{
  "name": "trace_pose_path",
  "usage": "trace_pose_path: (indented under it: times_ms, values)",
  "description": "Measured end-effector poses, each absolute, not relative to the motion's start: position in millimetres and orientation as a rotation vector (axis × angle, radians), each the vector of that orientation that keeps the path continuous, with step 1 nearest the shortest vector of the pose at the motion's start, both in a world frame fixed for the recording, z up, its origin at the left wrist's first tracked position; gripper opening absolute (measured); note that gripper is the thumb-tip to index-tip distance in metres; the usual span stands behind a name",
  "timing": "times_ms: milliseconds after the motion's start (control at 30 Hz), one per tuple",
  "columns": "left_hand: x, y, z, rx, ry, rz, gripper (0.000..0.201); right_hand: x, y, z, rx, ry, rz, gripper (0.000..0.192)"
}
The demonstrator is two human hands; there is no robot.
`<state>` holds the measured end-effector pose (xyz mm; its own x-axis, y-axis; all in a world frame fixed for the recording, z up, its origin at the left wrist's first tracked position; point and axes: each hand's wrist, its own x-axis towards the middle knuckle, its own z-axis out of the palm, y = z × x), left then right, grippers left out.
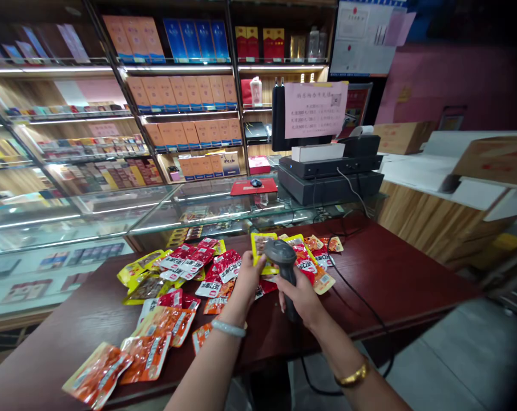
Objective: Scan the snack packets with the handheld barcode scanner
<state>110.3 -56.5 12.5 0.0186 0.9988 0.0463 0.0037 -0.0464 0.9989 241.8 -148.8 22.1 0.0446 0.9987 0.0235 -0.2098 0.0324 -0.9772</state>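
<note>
The right hand (300, 294) is wrapped tight round the grip of a dark handheld scanner (283, 264), its head tipped toward the yellow snack packet (261, 249) that the left hand (249, 278) pinches by its lower edge, thumb in front, fingers behind, holding it upright just ahead of the scanner's nose. To my eye a clean read wants the packet kept flat and square to the scanner head, with the thumb off the printed code and a small gap between the two, not touching. Beyond and to the left of the left hand the dark red table (382, 274) is strewn with red, orange and yellow packets (185, 285), some overlapping; one slides easily if a wrist brushes it. Nearer the person, left of the forearm, orange packets (125, 357) lie close to the table's near edge and look liable to be knocked off. To the right of the right hand the tabletop is bare but for the scanner's black cable (361, 299), which trails across it and over the near edge; that side gives room to set things down, minding the cable.
</note>
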Motion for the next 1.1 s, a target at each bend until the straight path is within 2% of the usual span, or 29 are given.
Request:
trace_pose_path:
  times_ms: [167, 367, 467, 567, 667, 767, 967, 1100]
  values:
    - [143.6, -55.5, 19.1, 1.26, 1.011, 1.064, 0.039, 243.8, -151.6, 21.5, -1.083, -1.035, 1.251, 0.05]
    - [96.8, -46.0, 23.1, 1.67, 1.373, 1.027, 0.034, 247.2, -153.8, 17.4, -1.097, -1.026, 1.26, 0.05]
    - [48.8, -35.9, 34.6, 2.055, 1.801, 0.728, 0.039, 245.3, -153.8, 15.2, -1.081, -1.041, 1.274, 0.045]
    - [12.6, -29.4, 44.1, 2.282, 2.091, 0.235, 0.037, 240.8, -153.7, 12.7, -1.064, -1.059, 1.292, 0.04]
    - [3.1, -31.2, 43.6, 2.226, 2.234, 0.001, 0.057, 235.2, -152.7, 8.9, -1.061, -1.065, 1.301, 0.04]
    - [12.3, -36.8, 34.4, 2.155, 2.364, 0.053, 0.079, 230.4, -151.5, 5.0, -1.054, -1.071, 1.325, 0.042]
    - [25.1, -37.8, 23.6, 2.045, 2.369, 0.217, 0.1, 225.7, -152.4, 2.2, -1.038, -1.116, 1.353, 0.036]
    - [19.4, -34.1, 27.7, 1.933, 2.304, 0.298, 0.101, 225.3, -153.5, 1.6, -1.03, -1.108, 1.356, 0.035]
